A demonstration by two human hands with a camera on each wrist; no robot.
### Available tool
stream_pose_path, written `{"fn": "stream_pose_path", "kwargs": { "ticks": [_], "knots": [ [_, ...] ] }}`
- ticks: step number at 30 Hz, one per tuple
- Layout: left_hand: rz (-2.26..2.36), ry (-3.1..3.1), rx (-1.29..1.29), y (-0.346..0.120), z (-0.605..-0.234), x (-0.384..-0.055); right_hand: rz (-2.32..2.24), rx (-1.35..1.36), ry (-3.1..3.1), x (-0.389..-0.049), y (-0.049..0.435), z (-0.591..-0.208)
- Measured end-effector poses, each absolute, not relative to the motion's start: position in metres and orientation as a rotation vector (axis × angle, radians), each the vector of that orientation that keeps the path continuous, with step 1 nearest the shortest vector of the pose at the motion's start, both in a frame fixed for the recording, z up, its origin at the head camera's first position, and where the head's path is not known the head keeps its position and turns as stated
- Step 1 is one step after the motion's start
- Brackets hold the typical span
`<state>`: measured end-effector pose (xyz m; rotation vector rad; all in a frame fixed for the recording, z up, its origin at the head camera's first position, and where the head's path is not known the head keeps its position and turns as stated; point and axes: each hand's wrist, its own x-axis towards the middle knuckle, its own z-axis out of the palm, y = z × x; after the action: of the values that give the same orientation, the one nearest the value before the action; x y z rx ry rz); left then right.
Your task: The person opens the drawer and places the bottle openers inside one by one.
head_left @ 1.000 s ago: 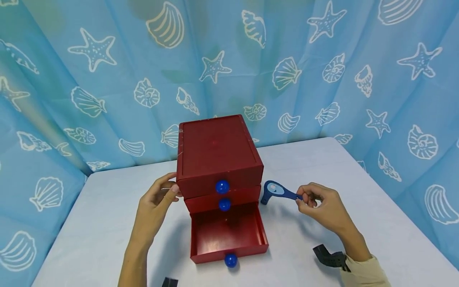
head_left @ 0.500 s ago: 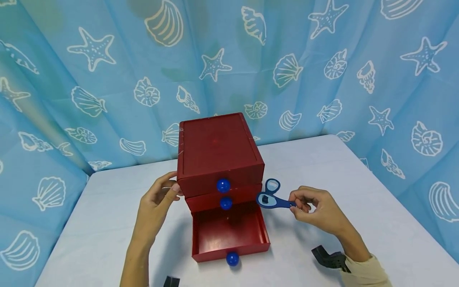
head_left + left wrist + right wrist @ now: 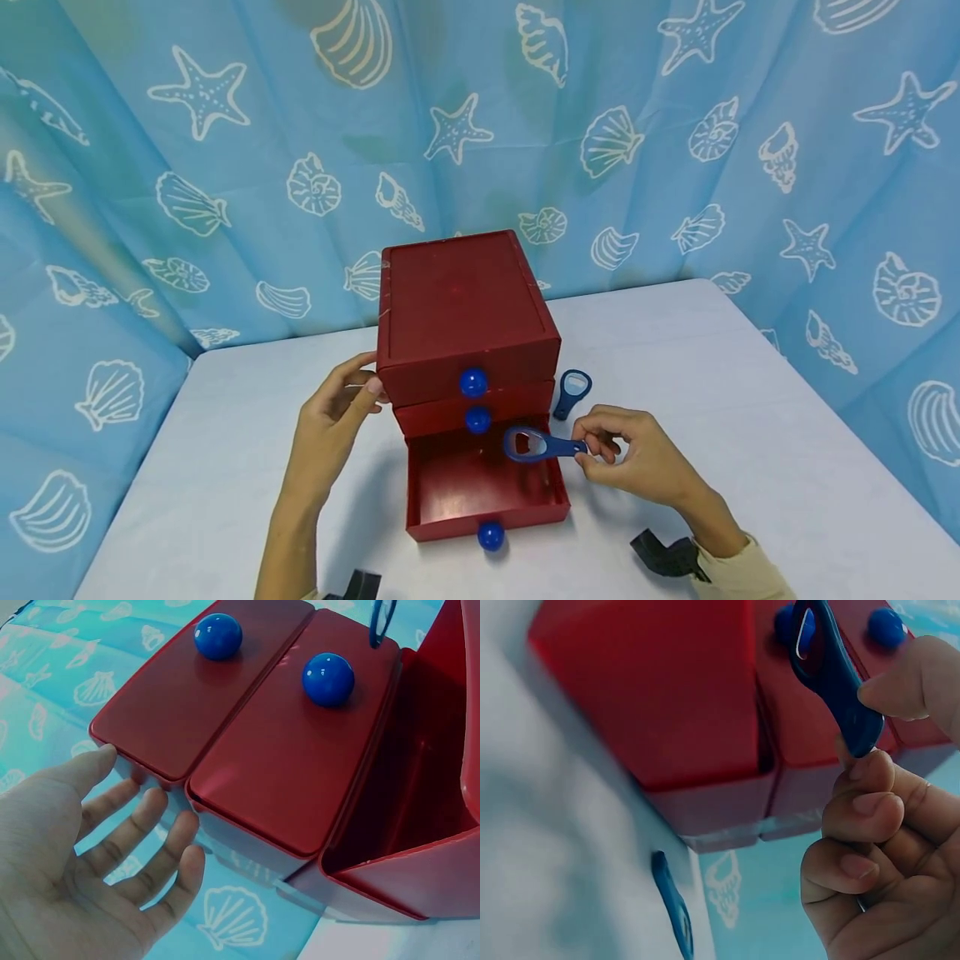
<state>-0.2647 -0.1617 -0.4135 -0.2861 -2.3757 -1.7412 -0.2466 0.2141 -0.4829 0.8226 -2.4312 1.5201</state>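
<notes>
A red drawer cabinet (image 3: pixel 461 300) with blue ball knobs stands on the table, its bottom drawer (image 3: pixel 487 520) pulled out and the upper two pushed in. My left hand (image 3: pixel 330 425) has its thumb and fingertips at the cabinet's left side; in the left wrist view the fingers are spread and loosely bent. With thumb and fingertips, my right hand (image 3: pixel 637 454) pinches a blue bottle opener (image 3: pixel 553 447) by its handle end. The opener's ring head overlaps the open drawer's right part. Another blue bottle opener (image 3: pixel 565 407) lies on the table beside the cabinet's right side.
The white table (image 3: pixel 660 350) runs back to a blue curtain (image 3: pixel 495 192) printed with shells and starfish. Black camera mounts (image 3: pixel 667 557) sit at both wrists. The open drawer's front with its knob (image 3: pixel 491 536) juts toward me.
My right hand has carried the bottle opener leftward and toward me, from beside the cabinet to over the drawer's right edge. The opener on the table now shows fully. The left hand stays in place.
</notes>
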Motion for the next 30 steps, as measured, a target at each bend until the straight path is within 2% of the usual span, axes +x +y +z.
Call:
{"fn": "stream_pose_path", "kwargs": {
  "ticks": [25, 30],
  "knots": [
    [-1.746, -2.380, -0.306, -0.160, -0.411, -0.265, 1.458, 0.994, -2.394, -0.238, 0.187, -0.487],
    [-1.727, -2.398, -0.279, -0.161, -0.411, -0.264, 1.364, 0.927, -2.379, -0.243, 0.192, -0.490]
  ]
}}
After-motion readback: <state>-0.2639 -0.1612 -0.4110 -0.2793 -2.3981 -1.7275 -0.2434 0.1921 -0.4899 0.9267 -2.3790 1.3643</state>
